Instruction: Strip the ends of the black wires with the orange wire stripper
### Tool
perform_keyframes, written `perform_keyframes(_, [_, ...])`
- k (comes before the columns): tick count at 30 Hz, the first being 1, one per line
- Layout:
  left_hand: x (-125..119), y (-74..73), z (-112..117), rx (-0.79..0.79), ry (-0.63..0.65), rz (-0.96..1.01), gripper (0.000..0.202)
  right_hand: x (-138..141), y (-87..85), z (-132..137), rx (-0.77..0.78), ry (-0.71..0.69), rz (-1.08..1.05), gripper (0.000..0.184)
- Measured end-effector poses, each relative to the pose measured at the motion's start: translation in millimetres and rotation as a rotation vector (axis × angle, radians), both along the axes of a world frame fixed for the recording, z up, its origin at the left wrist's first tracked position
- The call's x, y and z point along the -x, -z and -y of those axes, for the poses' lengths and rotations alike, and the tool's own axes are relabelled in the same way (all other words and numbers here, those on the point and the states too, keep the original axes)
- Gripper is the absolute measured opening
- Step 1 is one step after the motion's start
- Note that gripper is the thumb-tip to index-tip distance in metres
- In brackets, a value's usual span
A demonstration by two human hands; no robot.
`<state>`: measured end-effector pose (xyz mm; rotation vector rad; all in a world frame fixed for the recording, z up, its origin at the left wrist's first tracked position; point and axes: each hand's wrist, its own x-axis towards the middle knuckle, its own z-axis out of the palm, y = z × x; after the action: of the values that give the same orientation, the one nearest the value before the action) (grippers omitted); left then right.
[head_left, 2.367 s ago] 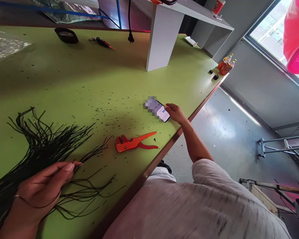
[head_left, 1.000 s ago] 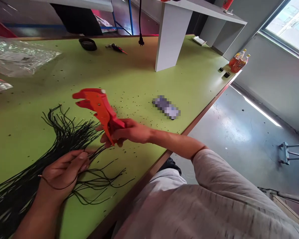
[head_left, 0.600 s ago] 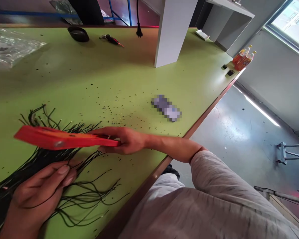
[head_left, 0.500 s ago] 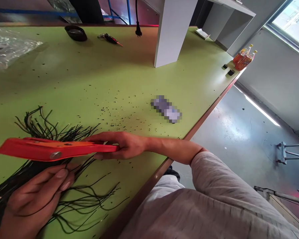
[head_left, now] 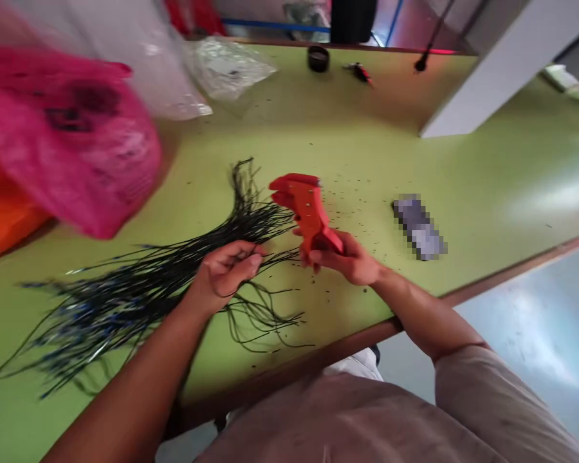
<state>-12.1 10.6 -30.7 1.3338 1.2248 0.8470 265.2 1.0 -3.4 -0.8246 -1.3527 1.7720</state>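
My right hand is closed around the handles of a red wire stripper, whose head points up and to the left. The stripper's jaw end sits apart from my left hand. The fingers and thumb of that left hand are pinched together on a thin black wire, whose tip is hard to make out. Beneath and around it lies a large bundle of black wires, with blue-tipped ends fanned to the left. A smaller group of loose wires curls toward the front edge of the table.
Small dark scraps dot the green table. A phone, blurred out, lies on the right. At the back are a roll of black tape, a small red-and-black tool and a white panel. A pink bag stands left.
The view has swung left, bringing the pink bag and the wires' blue ends into sight. The wire stripper has moved away from the left hand and turned more upright.
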Motion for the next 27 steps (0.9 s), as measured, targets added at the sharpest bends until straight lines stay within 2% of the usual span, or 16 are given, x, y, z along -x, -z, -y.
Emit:
perform_keyframes(3, [-0.3,3.6,-0.8,0.049,-0.066,0.113,0.04,-0.4,-4.1,-0.9,0.022,-0.052,0.032,0.035])
perform_keyframes(10, [-2.0,1.9,2.3,0.013,-0.15,0.215,0.029,1.1,-10.1,4.7,0.13,-0.18,0.134,0.038])
perform_keyframes(16, [-2.1,1.3,-0.8,-0.02,-0.265,0.322,0.029,-1.5,-9.9,2.5,0.145,-0.263,0.153,0.033])
perform_keyframes(27, [-3.4,-2.9,0.1,0.012,-0.258,0.322,0.027,5.4,1.7,3.1,0.192,-0.291,0.147,0.034])
